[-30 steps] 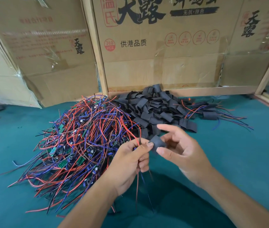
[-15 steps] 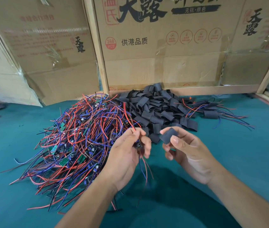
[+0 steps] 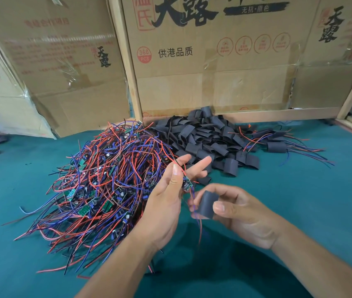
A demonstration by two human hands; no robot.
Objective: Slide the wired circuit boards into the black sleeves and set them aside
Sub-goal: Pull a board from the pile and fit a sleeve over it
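**Board and sleeve held apart over the mat**

We are working above the teal mat (image 3: 299,201), both hands raised near its middle; our left hand (image 3: 166,203) is pinching a small board (image 3: 187,183) between thumb and fingers, the other fingers fanning out straight, red and blue wires trailing down from the board; our right hand (image 3: 241,209) is gripping one black sleeve (image 3: 207,204) between thumb and curled fingers, its open end facing the board, the two just beside each other and not yet joined; the hanging wires are passing right by the sleeve. The wired pile (image 3: 106,186) is lying toward the mat's left side; the sleeve heap (image 3: 209,138) is sitting at the far edge against the cartons (image 3: 213,72); the finished few (image 3: 278,145) are resting toward the far right, wires pointing at the right edge.
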